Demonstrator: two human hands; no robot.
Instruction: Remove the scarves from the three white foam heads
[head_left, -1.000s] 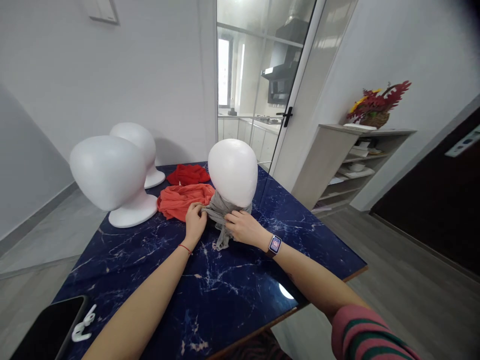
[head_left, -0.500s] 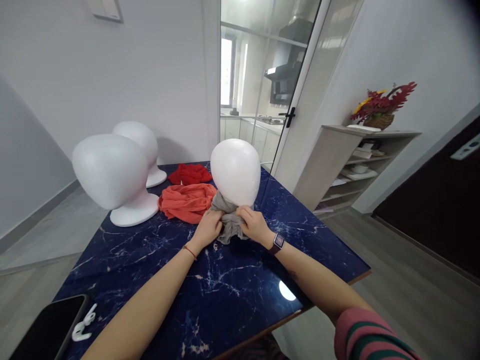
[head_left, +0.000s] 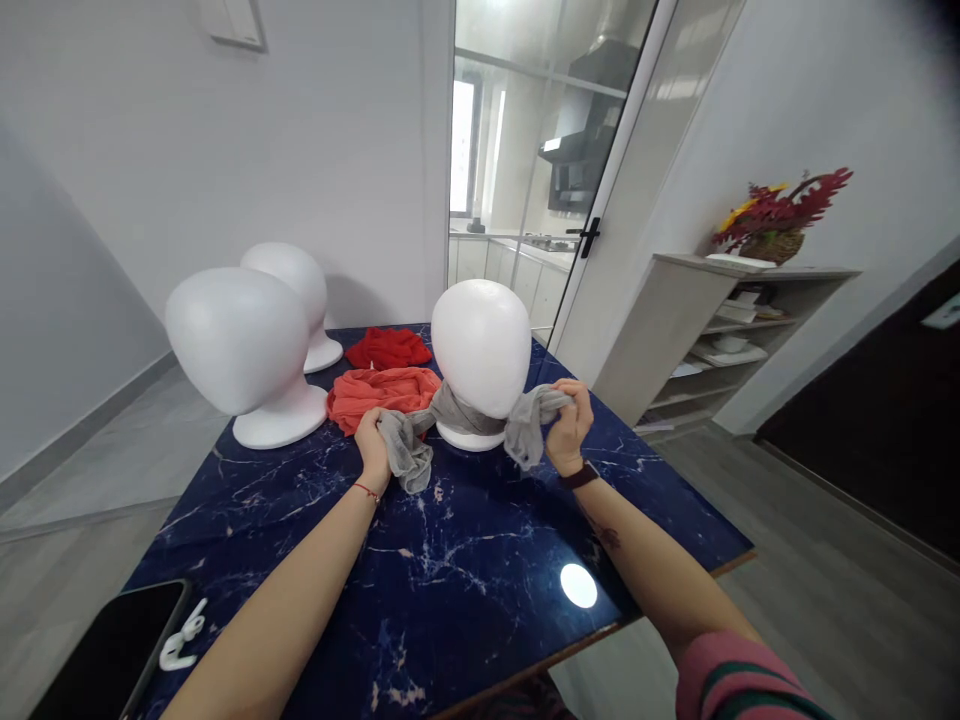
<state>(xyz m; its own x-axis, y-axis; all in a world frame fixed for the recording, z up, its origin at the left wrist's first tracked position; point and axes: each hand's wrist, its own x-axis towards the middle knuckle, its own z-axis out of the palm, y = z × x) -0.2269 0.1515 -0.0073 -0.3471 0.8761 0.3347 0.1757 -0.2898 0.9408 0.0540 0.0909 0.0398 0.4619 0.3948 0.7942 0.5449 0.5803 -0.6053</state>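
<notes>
A white foam mannequin head (head_left: 481, 345) stands upright on the table in front of me. Around its neck passes a thin grey scarf (head_left: 461, 412), whose two ends are pulled out to the sides. My left hand (head_left: 373, 447) is closed on one end, beside the coral scarf (head_left: 390, 390). On the other side, my right hand (head_left: 570, 422) grips the opposite end, raised a little above the tabletop. Loose cloth hangs down from both hands. The white round base of the head shows below the scarf.
Two more white mannequin heads, a nearer one (head_left: 238, 340) and a farther one (head_left: 289, 280), stand at the left. A red cloth (head_left: 388, 347) lies behind the coral one. A phone (head_left: 112, 650) and white earbuds (head_left: 184, 637) lie near the left edge of the dark blue table (head_left: 465, 590).
My hands have moved apart, left and right, from the front of the neck. The grey scarf's ends are now drawn outward, uncovering the head's base.
</notes>
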